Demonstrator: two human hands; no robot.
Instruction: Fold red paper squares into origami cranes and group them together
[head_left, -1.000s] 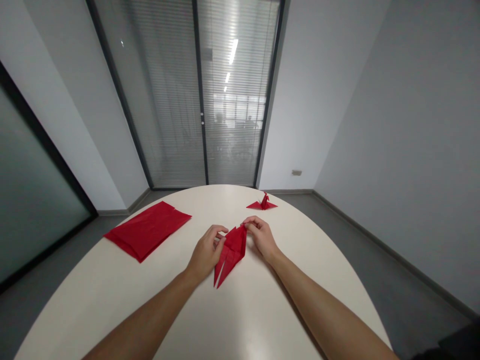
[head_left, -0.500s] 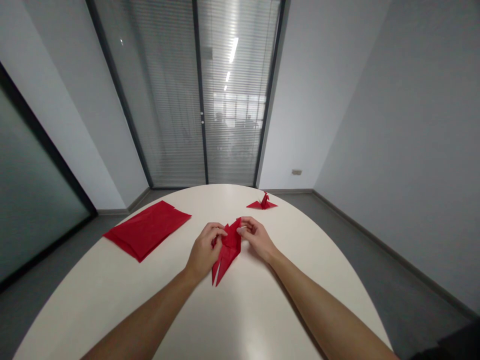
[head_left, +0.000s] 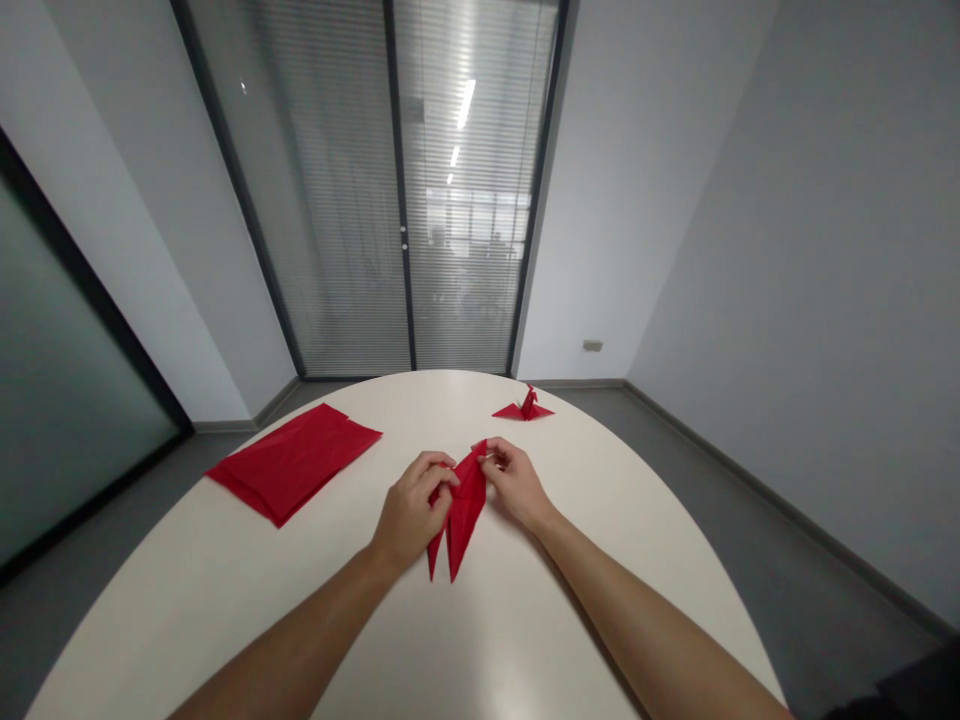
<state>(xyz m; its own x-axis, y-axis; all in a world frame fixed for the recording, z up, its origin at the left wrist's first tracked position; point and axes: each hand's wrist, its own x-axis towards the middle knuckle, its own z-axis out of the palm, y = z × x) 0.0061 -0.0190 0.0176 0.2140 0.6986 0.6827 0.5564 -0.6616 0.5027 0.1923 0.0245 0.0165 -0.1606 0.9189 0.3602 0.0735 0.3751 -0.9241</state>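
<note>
Between my hands is a piece of folded red origami paper, with two narrow points aimed toward me and a gap between them. My left hand grips its left side, thumb and fingers closed on the paper and covering part of it. At the upper right corner, my right hand pinches the paper between thumb and fingertips. A finished red paper crane with spread wings stands farther back, a little to the right of my hands.
A stack of red paper sheets lies on the left of the round white table. Behind the table's far edge are a glass partition with blinds and a white wall.
The folded paper has turned slightly, and the gap between its two points has widened. Its right part has swung a little to the right. Both hands keep their hold.
</note>
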